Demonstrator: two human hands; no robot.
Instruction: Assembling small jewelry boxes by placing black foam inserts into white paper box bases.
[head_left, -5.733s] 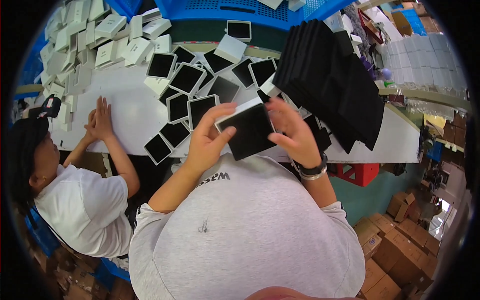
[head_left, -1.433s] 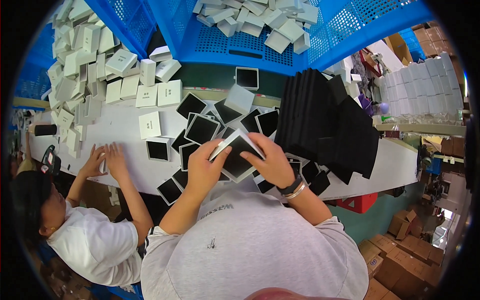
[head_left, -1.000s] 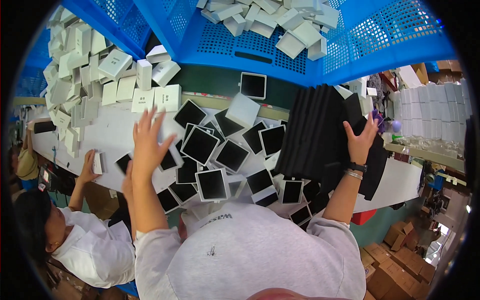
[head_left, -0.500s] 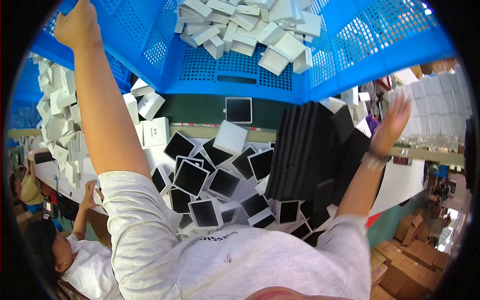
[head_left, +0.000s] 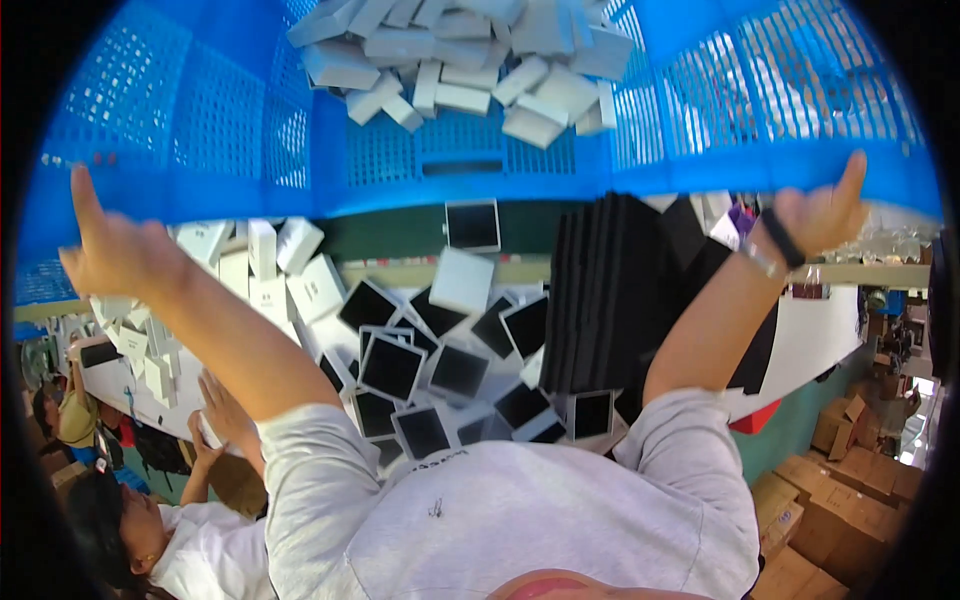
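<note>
A large blue plastic crate [head_left: 440,195] with perforated walls stands tilted in front of me, its open side toward me. Inside it lies a heap of small white boxes [head_left: 465,98]. My left hand [head_left: 125,245] holds the crate's rim on the left, slightly blurred, with one finger pointing up along it. On the right side, my right hand [head_left: 825,212], wearing a dark wristband, is closed on the rim too. Below the crate, several open white boxes with black insides [head_left: 392,368] are scattered on the white table. One closed white box [head_left: 462,280] rests among them.
Black foam-like sheets [head_left: 605,300] stand stacked right of centre. More white boxes [head_left: 298,250] cluster to the left. A co-worker [head_left: 170,540] sits at the lower left, hands near the table. Brown cartons [head_left: 830,510] are piled at the lower right.
My right hand has moved up and outward onto the crate's rim. My left hand has come lower along the rim. The crate has shifted, and its boxes have slid to the left.
</note>
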